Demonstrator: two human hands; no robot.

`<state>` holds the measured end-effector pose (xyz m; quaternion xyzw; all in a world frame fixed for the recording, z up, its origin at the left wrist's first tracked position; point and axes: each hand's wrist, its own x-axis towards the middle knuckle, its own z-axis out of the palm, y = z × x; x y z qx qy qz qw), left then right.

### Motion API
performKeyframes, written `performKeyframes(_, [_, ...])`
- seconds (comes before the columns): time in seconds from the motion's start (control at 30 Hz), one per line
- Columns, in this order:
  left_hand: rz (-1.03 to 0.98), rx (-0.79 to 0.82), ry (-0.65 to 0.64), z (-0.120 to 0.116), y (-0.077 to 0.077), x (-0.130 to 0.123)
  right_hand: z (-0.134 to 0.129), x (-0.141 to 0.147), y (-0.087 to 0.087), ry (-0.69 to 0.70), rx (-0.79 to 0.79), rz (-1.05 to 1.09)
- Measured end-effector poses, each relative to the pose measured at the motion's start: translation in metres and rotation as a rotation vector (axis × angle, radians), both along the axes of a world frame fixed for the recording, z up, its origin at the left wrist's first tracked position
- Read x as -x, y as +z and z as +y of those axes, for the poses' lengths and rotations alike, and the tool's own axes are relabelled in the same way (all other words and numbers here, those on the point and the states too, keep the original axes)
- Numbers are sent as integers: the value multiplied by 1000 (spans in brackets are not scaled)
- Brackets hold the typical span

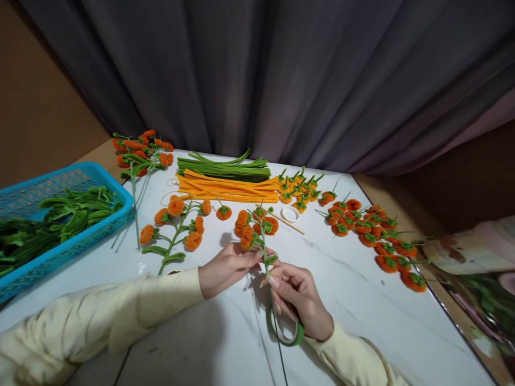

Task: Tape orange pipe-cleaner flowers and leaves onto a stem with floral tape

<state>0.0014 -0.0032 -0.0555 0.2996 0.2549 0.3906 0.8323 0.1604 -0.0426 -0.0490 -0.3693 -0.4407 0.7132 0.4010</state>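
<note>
Near the middle of the table, my left hand [231,268] pinches the upper part of a green stem [264,244] that bears several orange pumpkin-like pieces [243,222]. Lower down, the fingers of my right hand [300,297] are closed on the same stem, beside a small green leaf [272,259]. A roll of green tape [296,335] hangs under my right palm. The bare wire end of the stem runs down toward the front edge. To the left lies a branch [173,244] with orange pieces and two leaves.
A blue basket [129,201] of green leaves [80,209] stands left. Behind are orange bunches [140,145], green [225,167] and orange strips [229,188], a white ring [290,214] and a wooden stick [287,222]. Many orange pieces [368,225] lie right.
</note>
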Motion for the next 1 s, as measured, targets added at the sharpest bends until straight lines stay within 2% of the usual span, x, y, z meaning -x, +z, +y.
performKeyframes(0.43, [99, -51, -10, 3, 5, 4, 2, 0, 1, 12, 38, 20])
performKeyframes(0.7, [263, -109, 48, 2, 10, 3, -1, 1, 3, -4, 33, -42])
performKeyframes(1.0, [408, -151, 195, -2, 10, 1, 0, 2, 3, -11, 22, -102])
